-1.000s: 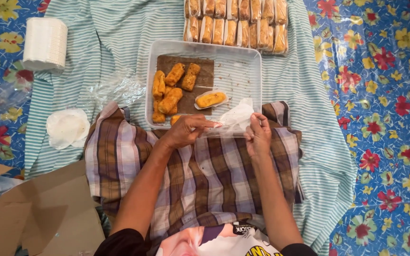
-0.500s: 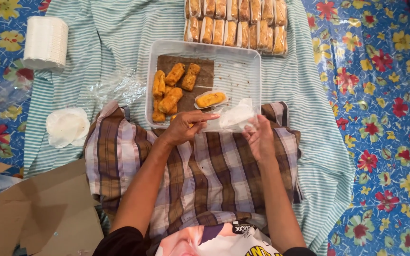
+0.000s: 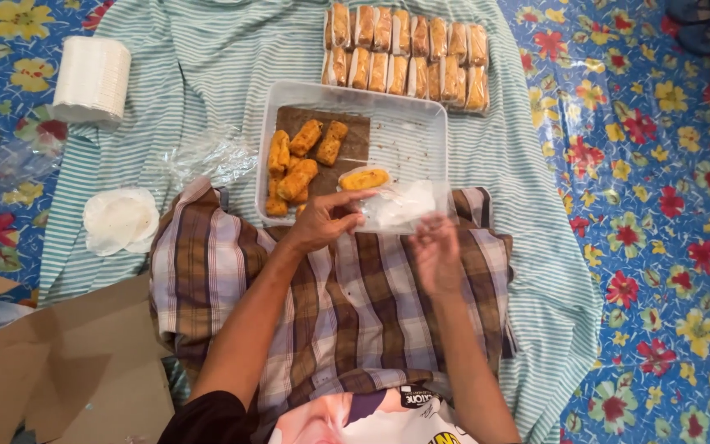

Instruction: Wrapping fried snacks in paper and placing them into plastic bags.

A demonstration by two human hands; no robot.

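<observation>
Your left hand (image 3: pixel 322 220) pinches one end of a clear bag (image 3: pixel 400 205), thumb and fingers closed on it. Your right hand (image 3: pixel 435 251) sits just below the bag's other end, blurred, so its grip cannot be told. The bag is thin, crinkled and see-through, stretched over the plaid cloth (image 3: pixel 355 304). Just beyond it stands a white tray (image 3: pixel 408 136) of golden fried rolls (image 3: pixel 297 164). Past the tray lie wrapped rolls (image 3: pixel 404 53) in rows. Well to your left, a stack of white papers (image 3: pixel 92 78).

Bright, even overhead light with soft, faint shadows; sharp nearly throughout, only the right hand (image 3: pixel 435 253) smeared by motion blur.
</observation>
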